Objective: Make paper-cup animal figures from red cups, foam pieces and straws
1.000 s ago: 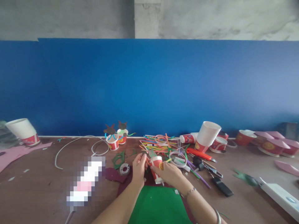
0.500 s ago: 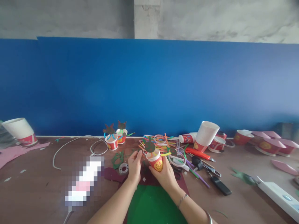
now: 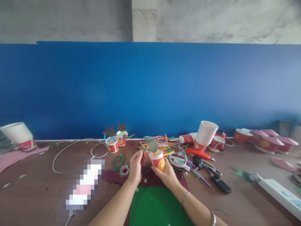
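My right hand (image 3: 166, 172) is wrapped round a red paper cup (image 3: 158, 160) with a gold print. A round dark green paper head (image 3: 153, 145) with points on top stands at the cup's rim, and a yellow straw sticks out to the right. Left of the cup is my left hand (image 3: 136, 166), its fingertips and thumb pressed together; what they hold, if anything, is too small to make out. Both hands are above the dark red sheet and the green paper (image 3: 155, 207).
Two finished-looking cup figures (image 3: 113, 143) stand at the back left. Behind my hands lie colourful straws (image 3: 164, 142). A tape roll (image 3: 124, 170) is left; a red cutter (image 3: 198, 153), keys and stacked cups (image 3: 206, 135) are right. A white power strip (image 3: 279, 194) lies far right.
The cup in my right hand has turned and tilted slightly, and its paper head now shows paler. My left hand has barely moved. The whole view has shifted a little.
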`<move>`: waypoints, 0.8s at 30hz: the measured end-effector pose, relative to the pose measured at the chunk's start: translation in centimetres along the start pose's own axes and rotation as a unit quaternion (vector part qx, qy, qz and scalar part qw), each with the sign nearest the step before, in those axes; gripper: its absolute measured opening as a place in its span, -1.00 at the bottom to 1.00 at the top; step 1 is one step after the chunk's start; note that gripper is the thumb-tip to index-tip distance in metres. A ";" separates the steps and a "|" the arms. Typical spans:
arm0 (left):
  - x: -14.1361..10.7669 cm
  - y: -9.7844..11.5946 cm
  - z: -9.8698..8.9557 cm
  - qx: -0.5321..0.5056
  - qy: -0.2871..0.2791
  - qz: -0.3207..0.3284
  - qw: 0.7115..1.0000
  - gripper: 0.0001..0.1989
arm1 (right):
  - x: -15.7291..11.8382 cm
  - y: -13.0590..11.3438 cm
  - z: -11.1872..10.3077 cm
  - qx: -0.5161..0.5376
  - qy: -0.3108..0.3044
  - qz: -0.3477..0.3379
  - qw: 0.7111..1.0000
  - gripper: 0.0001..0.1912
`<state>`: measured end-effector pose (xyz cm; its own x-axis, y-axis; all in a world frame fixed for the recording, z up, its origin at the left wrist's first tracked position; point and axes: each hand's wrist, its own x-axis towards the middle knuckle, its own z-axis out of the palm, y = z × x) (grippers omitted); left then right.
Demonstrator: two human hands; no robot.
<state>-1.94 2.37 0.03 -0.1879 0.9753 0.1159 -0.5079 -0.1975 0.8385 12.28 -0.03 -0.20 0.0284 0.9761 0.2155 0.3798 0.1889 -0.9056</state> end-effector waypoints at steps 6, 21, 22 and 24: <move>0.1 0.2 0.2 -0.021 -0.011 -0.006 1.000 -0.68 | -0.1 -0.4 0.0 -0.016 -0.024 0.005 1.000 -0.57; 0.2 0.4 0.1 0.030 0.015 0.018 0.999 -0.72 | -0.1 -0.4 0.1 -0.028 -0.043 -0.006 0.999 -0.54; 0.1 0.4 0.1 0.026 0.016 0.018 0.999 -0.72 | -0.1 -0.4 0.2 -0.029 -0.044 -0.007 0.999 -0.54; 0.1 0.4 0.2 0.022 0.023 0.017 0.999 -0.74 | -0.1 -0.3 0.2 -0.027 -0.043 -0.005 0.999 -0.54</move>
<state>-2.02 2.43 0.47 -0.2430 0.9625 0.1209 -0.4638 -0.2248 0.8569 11.98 -0.13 -0.02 -0.0536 0.9804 0.1895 0.4286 0.1940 -0.8824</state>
